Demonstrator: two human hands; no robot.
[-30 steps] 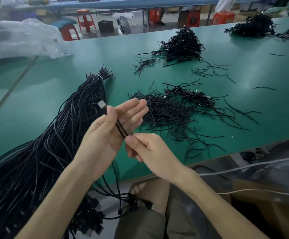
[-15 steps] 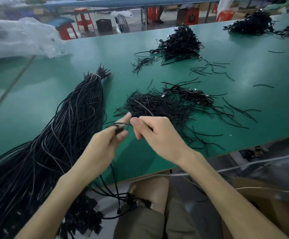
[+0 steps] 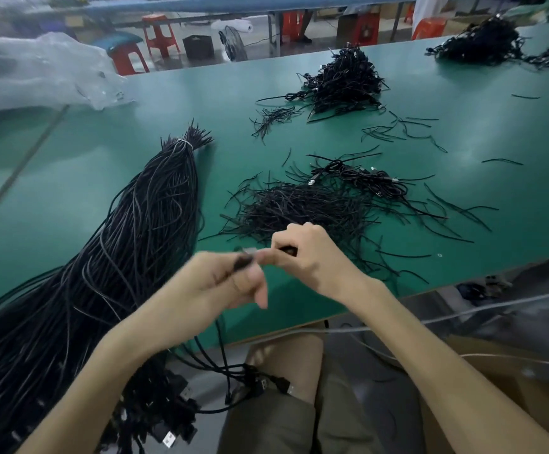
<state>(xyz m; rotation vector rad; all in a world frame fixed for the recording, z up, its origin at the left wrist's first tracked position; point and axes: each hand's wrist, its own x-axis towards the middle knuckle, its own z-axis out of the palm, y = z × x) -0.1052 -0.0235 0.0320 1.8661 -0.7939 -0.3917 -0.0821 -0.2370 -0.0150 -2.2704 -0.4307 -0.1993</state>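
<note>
My left hand is blurred by motion and grips a black cable near its plug end, above the front edge of the green table. My right hand is curled and pinches the same cable just to the right, with a dark piece showing between its fingers. The cable hangs down from my left hand toward my lap. A big tied bundle of black cables lies on the left, running off the table edge. A loose heap of short black ties lies just beyond my hands.
Further heaps of black cables lie at the back middle, and another heap at the back right. A clear plastic bag sits at the back left. Cable plugs dangle over my lap. Red stools stand beyond the table.
Both hands moved forward and down from a raised spot to the table's front edge. The left hand, earlier spread with the plug upright, now curls around the cable, and the right hand closed in beside it.
</note>
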